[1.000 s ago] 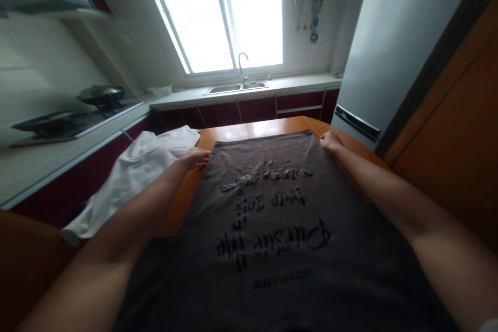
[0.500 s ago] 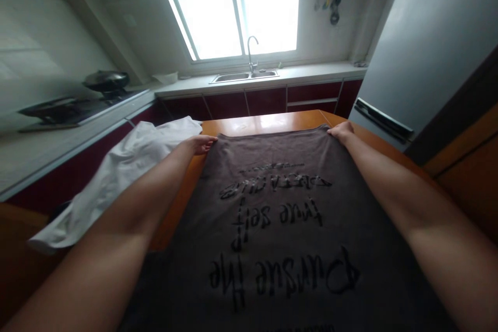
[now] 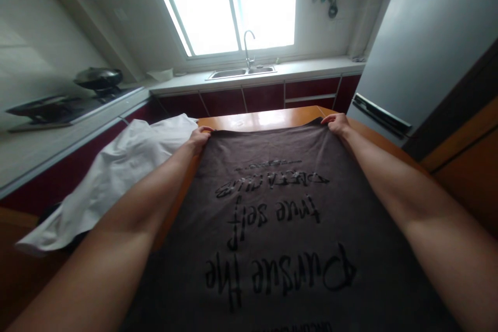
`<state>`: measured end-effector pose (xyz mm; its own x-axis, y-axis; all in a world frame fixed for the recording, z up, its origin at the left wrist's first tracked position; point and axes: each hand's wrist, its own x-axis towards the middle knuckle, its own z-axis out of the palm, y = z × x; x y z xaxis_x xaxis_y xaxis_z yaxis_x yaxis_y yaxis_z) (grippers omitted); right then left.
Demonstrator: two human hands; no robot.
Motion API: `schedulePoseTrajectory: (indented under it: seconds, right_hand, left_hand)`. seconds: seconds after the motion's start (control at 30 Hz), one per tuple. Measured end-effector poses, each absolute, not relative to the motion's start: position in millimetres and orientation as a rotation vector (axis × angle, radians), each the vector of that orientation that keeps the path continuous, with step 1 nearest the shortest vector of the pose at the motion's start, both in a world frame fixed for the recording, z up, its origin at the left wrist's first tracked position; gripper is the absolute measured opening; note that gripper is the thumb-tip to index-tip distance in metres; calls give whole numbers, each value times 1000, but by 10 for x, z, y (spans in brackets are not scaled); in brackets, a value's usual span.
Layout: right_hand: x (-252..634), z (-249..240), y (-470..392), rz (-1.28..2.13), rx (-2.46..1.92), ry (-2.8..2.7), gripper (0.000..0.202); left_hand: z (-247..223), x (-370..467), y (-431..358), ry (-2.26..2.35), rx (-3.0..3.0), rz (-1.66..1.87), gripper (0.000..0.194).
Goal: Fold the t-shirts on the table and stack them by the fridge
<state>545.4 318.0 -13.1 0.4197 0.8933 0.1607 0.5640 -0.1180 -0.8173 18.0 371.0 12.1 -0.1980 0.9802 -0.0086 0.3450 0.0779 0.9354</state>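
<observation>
A dark grey-brown T-shirt (image 3: pixel 268 233) with black lettering, upside down from where I look, lies spread over the orange wooden table (image 3: pixel 260 120). Its far edge is stretched between my two hands. My left hand (image 3: pixel 201 136) pinches the far left corner, and my right hand (image 3: pixel 337 124) pinches the far right corner, which is lifted a little. The near part of the shirt runs out of the bottom of the view. Left of my left forearm lies a crumpled white garment (image 3: pixel 128 161), which hangs over the table's left side.
Beyond the table runs a white counter with a double sink (image 3: pixel 241 72) and a faucet (image 3: pixel 247 49) below a window. On the left stands a stove with a wok (image 3: pixel 98 79). A silver refrigerator (image 3: pixel 424 36) rises on the right.
Both hands have moved slightly up in the view, pulling the shirt's far edge with them; the right corner has risen more. The whole view has shifted a little.
</observation>
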Motion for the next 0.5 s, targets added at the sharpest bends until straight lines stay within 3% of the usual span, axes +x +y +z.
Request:
schedulePoseTrajectory:
  seconds: [0.2, 0.37, 0.5]
  right_hand:
    - [5404, -144, 3146, 573, -1697, -1075, 19]
    - [5357, -70, 3177, 659, -1566, -911, 6]
    - [5354, 48, 3206, 743, -1519, -883, 3]
  left_hand:
    - [46, 160, 3691, 1579, 1382, 1193, 39]
    - [-8, 102, 3731, 1538, 1407, 1261, 20]
    - [1, 51, 3766, 1504, 1377, 1325, 29]
